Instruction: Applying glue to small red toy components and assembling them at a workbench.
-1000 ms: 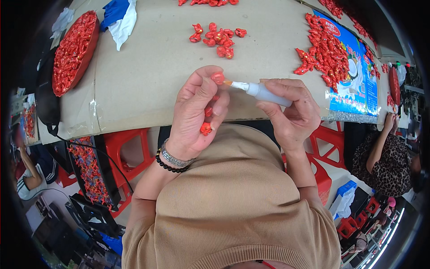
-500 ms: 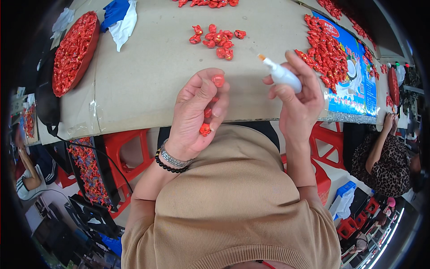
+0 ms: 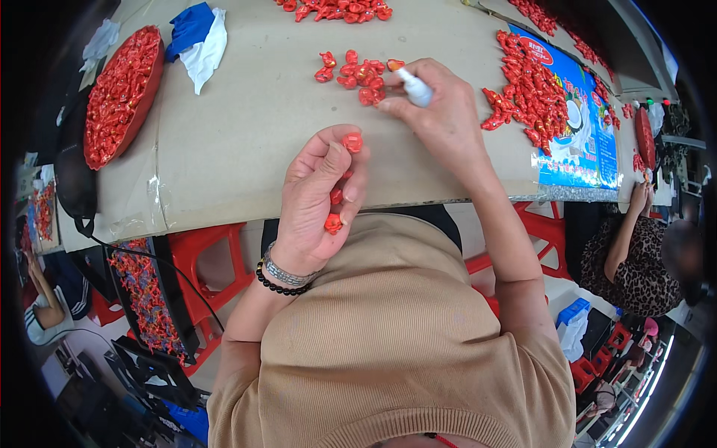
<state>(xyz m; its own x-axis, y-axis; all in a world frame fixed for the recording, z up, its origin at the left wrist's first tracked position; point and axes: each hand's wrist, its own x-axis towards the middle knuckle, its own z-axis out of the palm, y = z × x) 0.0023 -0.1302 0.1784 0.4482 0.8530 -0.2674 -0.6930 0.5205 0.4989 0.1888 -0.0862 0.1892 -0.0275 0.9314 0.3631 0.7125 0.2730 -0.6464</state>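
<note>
My left hand (image 3: 305, 194) is closed around several small glossy red figurines. One red figurine (image 3: 352, 142) shows at the thumb and forefinger; others peep out between the curled fingers below it. In my right hand (image 3: 452, 112) a small white squeeze bottle (image 3: 417, 90) lies tilted, its nozzle pointing up and left. That hand reaches over the table beside a small group of red figurines (image 3: 360, 72), its thumb and fingertips close to the nearest ones. Whether they touch a figurine I cannot tell.
A red bowl (image 3: 152, 101) heaped with red pieces stands at the left, near a blue and white cloth (image 3: 203, 60). More pieces (image 3: 534, 97) cover part of a blue printed sheet (image 3: 597, 176) at the right. A black crate (image 3: 179, 317) of colourful pieces sits below the table edge. Another person (image 3: 627, 254) works far right.
My right hand has moved forward and left with the bottle, reaching the group of figurines. My left hand has shifted slightly, still holding its figurines.
</note>
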